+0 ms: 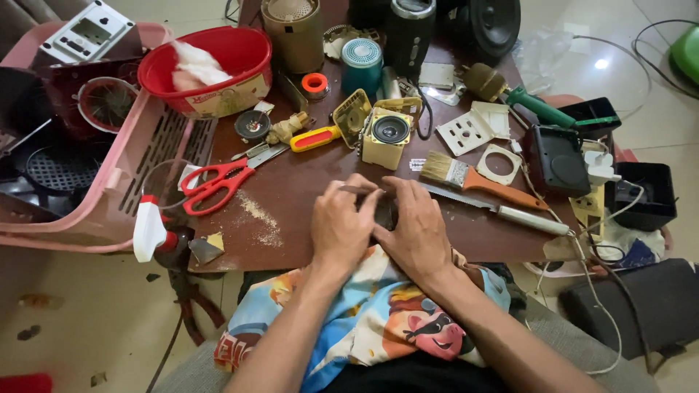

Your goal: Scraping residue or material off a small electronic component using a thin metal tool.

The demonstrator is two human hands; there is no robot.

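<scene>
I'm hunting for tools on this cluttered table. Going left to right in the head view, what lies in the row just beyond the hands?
Red-handled scissors → small beige speaker box → paintbrush → black square housing.

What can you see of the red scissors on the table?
The red scissors lie flat on the dark brown table, left of both hands. Red plastic-looking loop handles point toward the near-left edge; the silvery metal blades point up and right toward a yellow and red tool handle. The blades look nearly closed. No hand touches them. Pale dust lies just right of the handles.
</scene>
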